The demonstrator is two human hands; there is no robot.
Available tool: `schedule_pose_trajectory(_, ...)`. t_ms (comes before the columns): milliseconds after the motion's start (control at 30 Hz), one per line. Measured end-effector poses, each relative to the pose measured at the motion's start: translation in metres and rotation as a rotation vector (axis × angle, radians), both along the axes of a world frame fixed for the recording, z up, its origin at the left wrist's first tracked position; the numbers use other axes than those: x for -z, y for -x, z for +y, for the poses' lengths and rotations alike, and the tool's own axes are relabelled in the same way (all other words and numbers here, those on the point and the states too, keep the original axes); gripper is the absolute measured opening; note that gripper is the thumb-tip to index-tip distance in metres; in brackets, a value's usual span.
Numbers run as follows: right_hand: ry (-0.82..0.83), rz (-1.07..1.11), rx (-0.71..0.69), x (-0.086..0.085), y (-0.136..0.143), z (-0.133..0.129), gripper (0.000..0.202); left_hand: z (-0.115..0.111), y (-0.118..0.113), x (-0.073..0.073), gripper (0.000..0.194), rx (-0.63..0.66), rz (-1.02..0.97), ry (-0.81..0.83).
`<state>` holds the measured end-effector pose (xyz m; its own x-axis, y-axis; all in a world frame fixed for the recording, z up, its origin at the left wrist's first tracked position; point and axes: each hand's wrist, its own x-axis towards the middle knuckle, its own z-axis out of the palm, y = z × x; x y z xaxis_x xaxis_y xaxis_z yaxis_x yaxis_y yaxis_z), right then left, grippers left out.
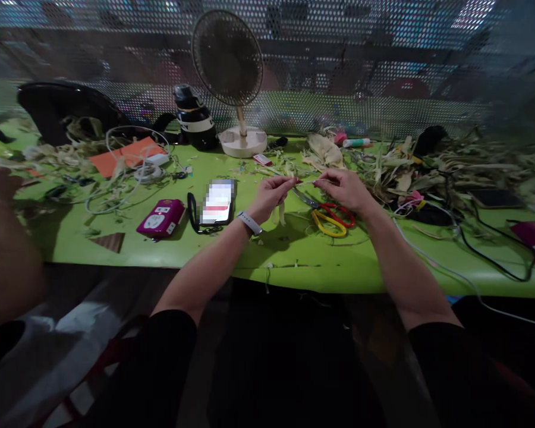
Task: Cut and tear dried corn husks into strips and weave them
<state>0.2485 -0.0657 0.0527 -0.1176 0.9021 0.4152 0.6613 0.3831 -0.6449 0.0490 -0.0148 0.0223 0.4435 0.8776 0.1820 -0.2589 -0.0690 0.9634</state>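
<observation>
Between my two hands runs a thin pale strip [306, 182], probably plant fibre like the dry husk about the table. My left hand [271, 195], with a light band at the wrist, pinches one end, and a wider pale husk piece [281, 214] hangs below its fingers. The fingertips of my right hand [345, 189] are closed on the other end. Just under the right hand lie scissors with yellow handles [329, 226] and a red-handled pair [344, 216]. A lit phone [218, 202] rests left of my left hand.
Dry husks [383, 172] heap up at the right. A fan [242, 141] and a black bottle [197, 126] stand at the back. Left lie a magenta device [161, 219], a white cable [111, 205] and orange paper [127, 156]. Another person's arm [9, 249] reaches in at far left.
</observation>
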Motion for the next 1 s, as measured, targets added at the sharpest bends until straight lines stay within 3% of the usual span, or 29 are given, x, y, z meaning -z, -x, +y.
schedule_pose_trajectory(133,-0.082,0.062,0.056,0.000,0.002,0.001,0.034,-0.004,0.002,-0.001,0.036,0.161,0.156,-0.012)
schedule_pose_trajectory(367,-0.142,0.067,0.084,0.010,0.004,0.008,0.029,-0.007,0.003,-0.002,0.038,0.250,0.244,-0.033)
schedule_pose_trajectory(533,-0.169,0.082,0.148,0.018,0.001,0.014,0.028,-0.009,-0.001,0.002,0.034,0.187,0.186,-0.003)
schedule_pose_trajectory(700,-0.416,0.040,0.319,0.011,0.004,0.004,0.029,-0.005,-0.004,0.007,0.028,0.106,0.012,0.194)
schedule_pose_trajectory(900,-0.302,-0.277,0.148,0.017,0.027,-0.006,0.020,-0.002,-0.004,0.005,0.022,0.059,-0.143,0.273)
schedule_pose_trajectory(1000,-0.260,-0.316,0.111,0.024,0.033,-0.006,0.016,-0.004,-0.007,0.005,0.017,0.004,-0.193,0.268)
